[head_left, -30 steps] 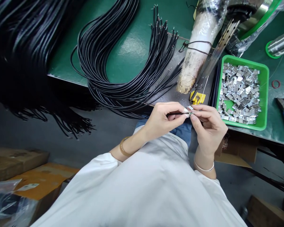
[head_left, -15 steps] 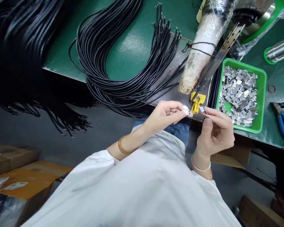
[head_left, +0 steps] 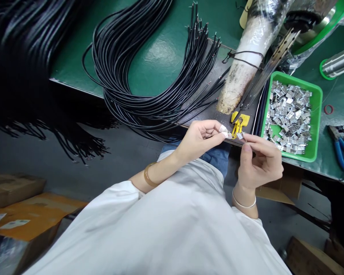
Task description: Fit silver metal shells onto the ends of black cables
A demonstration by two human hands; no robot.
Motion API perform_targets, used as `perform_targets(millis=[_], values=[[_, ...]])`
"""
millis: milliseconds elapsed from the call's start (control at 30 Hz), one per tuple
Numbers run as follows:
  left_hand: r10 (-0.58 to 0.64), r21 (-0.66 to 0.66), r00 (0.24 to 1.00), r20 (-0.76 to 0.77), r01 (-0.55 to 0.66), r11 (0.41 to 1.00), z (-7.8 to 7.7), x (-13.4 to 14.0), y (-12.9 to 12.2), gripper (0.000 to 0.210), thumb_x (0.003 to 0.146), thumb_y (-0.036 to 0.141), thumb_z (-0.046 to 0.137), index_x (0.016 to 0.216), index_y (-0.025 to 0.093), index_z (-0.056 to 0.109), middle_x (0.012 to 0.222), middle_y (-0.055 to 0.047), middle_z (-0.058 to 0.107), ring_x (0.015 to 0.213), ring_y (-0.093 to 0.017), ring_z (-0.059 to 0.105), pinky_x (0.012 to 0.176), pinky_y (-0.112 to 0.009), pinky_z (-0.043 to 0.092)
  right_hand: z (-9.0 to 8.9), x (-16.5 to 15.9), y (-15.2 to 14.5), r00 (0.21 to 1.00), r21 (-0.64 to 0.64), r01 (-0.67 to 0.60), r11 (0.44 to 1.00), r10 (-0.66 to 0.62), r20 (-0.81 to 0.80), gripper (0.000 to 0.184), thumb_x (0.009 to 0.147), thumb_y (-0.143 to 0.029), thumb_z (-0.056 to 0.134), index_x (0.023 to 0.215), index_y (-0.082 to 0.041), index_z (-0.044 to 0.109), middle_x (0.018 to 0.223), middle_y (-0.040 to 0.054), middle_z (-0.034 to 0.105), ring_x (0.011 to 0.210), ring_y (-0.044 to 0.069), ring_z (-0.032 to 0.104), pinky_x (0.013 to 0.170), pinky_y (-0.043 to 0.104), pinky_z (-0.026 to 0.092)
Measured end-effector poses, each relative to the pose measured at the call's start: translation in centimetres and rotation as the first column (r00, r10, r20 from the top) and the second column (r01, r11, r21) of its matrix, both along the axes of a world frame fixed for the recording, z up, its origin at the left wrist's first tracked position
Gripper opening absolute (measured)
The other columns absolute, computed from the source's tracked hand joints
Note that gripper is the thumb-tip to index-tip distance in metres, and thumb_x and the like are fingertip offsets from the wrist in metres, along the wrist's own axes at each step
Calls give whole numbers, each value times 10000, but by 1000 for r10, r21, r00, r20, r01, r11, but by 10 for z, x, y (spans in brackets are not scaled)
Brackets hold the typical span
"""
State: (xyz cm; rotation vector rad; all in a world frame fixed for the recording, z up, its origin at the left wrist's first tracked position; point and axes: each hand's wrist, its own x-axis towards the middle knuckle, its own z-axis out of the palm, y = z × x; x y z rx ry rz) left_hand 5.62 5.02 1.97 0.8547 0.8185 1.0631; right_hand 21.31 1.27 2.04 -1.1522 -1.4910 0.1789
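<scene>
My left hand (head_left: pixel 205 137) is closed in a pinch at the table's front edge, with white tape round a fingertip. What it holds is small and pale, too small to name. Between the thumb and forefinger of my right hand (head_left: pixel 259 160) is a small metal piece (head_left: pixel 240 135), silvery and flat. That piece is just in front of a yellow fixture (head_left: pixel 238 124) at the edge; whether they touch I cannot tell. The fingertips of both hands are only a short way apart.
Right of the hands stands a green tray (head_left: pixel 318 114) full of small metal pieces. Blue-handled pliers (head_left: pixel 340 152) lie beyond it. A plastic-wrapped white tube (head_left: pixel 240 72) slopes down behind the fixture. Black cables (head_left: pixel 149 103) lie coiled on the left, and more hang over the edge.
My right hand has shifted slightly left, bringing the metal piece closer to the yellow fixture and the left fingertips. My left hand is nearly still.
</scene>
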Motion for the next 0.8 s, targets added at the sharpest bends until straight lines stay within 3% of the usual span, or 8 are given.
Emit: perform_targets(millis=[233, 400, 500, 633, 800], values=[[-14, 17, 999, 33, 14, 1000, 2, 0, 2, 128, 711, 168, 802, 731, 119, 685, 625, 33, 608, 554, -32, 485, 538, -148, 386, 2, -4, -4, 977, 76, -76, 994, 59, 207, 207, 811, -73, 751, 963, -200, 690, 1048, 47, 792, 899, 183, 771, 763, 306, 648], [33, 31, 999, -39, -32, 999, 3, -1, 2, 97, 733, 189, 750, 713, 126, 679, 611, 24, 598, 540, -39, 470, 522, -166, 369, -3, -1, -5, 987, 111, -94, 989, 78, 140, 257, 832, -57, 714, 1030, -213, 666, 971, 21, 796, 861, 196, 784, 689, 305, 657], [20, 21, 997, -74, -19, 1000, 4, -2, 1, 97, 738, 191, 733, 705, 131, 664, 558, 46, 532, 500, -31, 405, 490, -172, 316, -6, 1, -6, 971, 121, -157, 980, 130, 202, 227, 838, -89, 723, 1022, -210, 665, 996, 28, 797, 867, 191, 782, 700, 299, 658], [19, 23, 997, -74, -17, 1000, 3, -2, 2, 114, 714, 180, 759, 691, 133, 657, 533, 63, 495, 485, -22, 369, 475, -167, 286, -6, -2, -4, 987, 35, -65, 997, 59, 148, 199, 860, -94, 694, 1014, -213, 650, 1062, 49, 785, 942, 200, 774, 781, 329, 658], [46, 21, 998, -35, -45, 999, 3, -1, 3, 158, 727, 268, 793, 749, 128, 724, 703, -4, 689, 608, -61, 558, 609, -186, 456, -6, 0, 1, 996, -80, -79, 994, 81, 22, 125, 883, -129, 668, 969, -213, 631, 1056, 56, 780, 967, 220, 770, 803, 376, 654]])
